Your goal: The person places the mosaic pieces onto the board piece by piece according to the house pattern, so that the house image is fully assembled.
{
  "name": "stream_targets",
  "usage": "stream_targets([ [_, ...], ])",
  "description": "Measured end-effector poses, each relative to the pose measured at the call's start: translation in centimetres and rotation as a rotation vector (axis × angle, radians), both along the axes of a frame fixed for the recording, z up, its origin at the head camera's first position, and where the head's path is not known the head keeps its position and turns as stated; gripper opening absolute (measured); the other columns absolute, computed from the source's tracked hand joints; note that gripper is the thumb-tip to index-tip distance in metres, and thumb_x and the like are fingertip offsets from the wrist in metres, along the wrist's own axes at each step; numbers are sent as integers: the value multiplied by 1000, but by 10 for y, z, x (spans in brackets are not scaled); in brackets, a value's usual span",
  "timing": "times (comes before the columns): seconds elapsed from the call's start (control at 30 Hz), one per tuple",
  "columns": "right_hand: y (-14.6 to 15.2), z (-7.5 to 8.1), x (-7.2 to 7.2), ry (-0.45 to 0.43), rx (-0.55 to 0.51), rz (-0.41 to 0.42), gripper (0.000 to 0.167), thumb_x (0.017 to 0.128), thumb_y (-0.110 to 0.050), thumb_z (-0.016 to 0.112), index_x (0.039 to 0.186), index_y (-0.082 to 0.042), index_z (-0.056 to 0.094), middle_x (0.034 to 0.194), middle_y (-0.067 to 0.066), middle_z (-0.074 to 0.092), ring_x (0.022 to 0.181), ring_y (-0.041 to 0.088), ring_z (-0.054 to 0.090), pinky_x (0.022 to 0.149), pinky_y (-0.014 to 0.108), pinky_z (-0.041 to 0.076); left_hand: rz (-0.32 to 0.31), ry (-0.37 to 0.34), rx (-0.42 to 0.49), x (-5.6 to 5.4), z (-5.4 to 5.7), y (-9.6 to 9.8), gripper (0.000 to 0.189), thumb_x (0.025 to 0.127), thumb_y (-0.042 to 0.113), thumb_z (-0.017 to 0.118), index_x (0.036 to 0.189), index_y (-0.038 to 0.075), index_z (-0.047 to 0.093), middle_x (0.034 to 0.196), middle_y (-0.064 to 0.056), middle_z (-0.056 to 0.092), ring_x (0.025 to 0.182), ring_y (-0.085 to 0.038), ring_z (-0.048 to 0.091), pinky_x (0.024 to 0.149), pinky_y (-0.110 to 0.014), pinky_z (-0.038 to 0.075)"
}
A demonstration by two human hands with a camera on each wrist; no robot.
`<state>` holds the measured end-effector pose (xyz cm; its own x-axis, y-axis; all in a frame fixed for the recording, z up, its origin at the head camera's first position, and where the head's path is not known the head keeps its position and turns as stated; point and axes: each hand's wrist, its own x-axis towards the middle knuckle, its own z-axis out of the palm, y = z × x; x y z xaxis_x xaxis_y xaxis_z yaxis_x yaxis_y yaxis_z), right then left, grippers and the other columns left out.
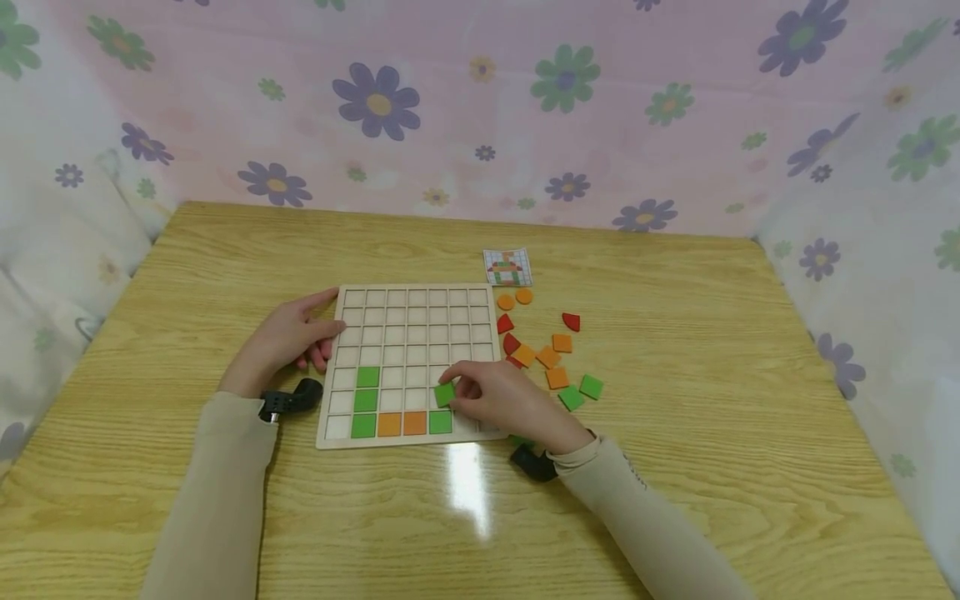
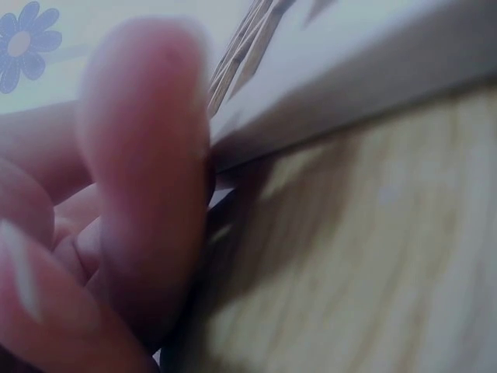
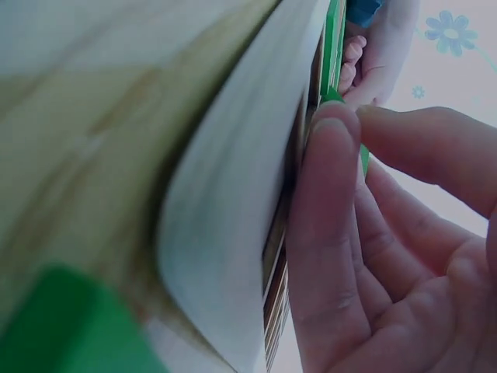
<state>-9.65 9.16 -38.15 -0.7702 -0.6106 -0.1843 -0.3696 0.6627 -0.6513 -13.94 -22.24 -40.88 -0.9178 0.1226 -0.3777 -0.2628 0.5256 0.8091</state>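
A wooden grid board [image 1: 322, 433] lies on the table. My left hand [image 1: 281, 342] rests at its left edge, index finger reaching to the far corner and thumb at the rim; in the left wrist view the thumb [image 2: 147, 171] stands close by the board's side. Over the grid, my right hand [image 1: 510, 398] pinches a green square tile [image 1: 444, 394] between thumb and fingertips, tilted above the cell behind a laid green tile [image 1: 440, 422]. Two orange tiles [image 1: 389, 425] sit in the near row, left of that green tile. A column of green tiles [image 1: 366, 401] stands farther left.
Right of the board lie loose orange squares [image 1: 557, 378], green squares [image 1: 591, 387], red quarter-round pieces [image 1: 572, 322] and orange discs [image 1: 524, 296]. A small pattern card [image 1: 507, 267] lies behind the board's far right corner. Flowered cloth [image 1: 450, 167] hangs behind the table.
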Motion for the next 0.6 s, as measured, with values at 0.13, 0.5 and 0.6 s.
stream_targets([
  [0.13,-3,-2,-1,34,10,-4,21,82,-22,62,104,-21,62,75,-14,56,67,3,51,62,22,43,-14,11,-12,0,0,-1,68,86,42,55,143,33,18,66,-13,59,53,-26,58,44,-31,42],
  [0.5,-8,0,0,36,71,-3,21,81,-24,66,101,-18,63,71,-13,55,64,5,49,60,22,41,6,-6,-7,-2,0,1,67,86,41,56,142,34,20,66,-13,58,54,-26,58,45,-31,42],
  [0.6,-10,0,-1,40,79,6,22,80,-25,66,101,-17,64,70,-12,54,63,6,49,59,21,41,10,-13,-2,-2,-1,0,67,86,41,56,142,34,20,66,-13,59,55,-26,58,45,-31,42],
])
